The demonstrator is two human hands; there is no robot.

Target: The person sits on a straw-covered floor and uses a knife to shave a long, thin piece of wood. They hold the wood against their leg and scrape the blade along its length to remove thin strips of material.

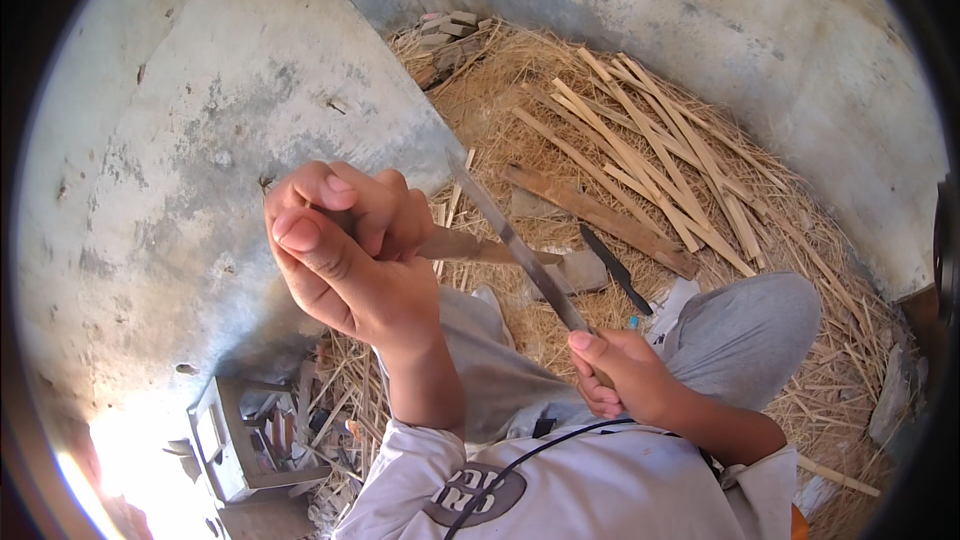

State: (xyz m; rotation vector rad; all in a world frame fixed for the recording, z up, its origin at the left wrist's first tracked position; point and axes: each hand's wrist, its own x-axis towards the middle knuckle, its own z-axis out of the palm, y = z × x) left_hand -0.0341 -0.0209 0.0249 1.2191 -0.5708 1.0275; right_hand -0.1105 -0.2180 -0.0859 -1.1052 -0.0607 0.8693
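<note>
My left hand is raised at the left of centre, its fingers curled round a wooden stick that juts out to the right past the wrist. Most of the stick's near part is hidden by the hand. Low at the right of centre, my right hand grips a long, narrow knife by its handle. Its blade slants up and to the left, crossing in front of the stick; whether they touch I cannot tell. Below the blade, a stone block lies on the floor, with a dark, flat blade-like tool beside it.
Beyond my legs, a pile of pale wooden strips lies on straw and shavings. A wider brown plank rests nearer. Weathered walls enclose the spot. An open-fronted box with scraps stands at lower left; small blocks sit in the far corner.
</note>
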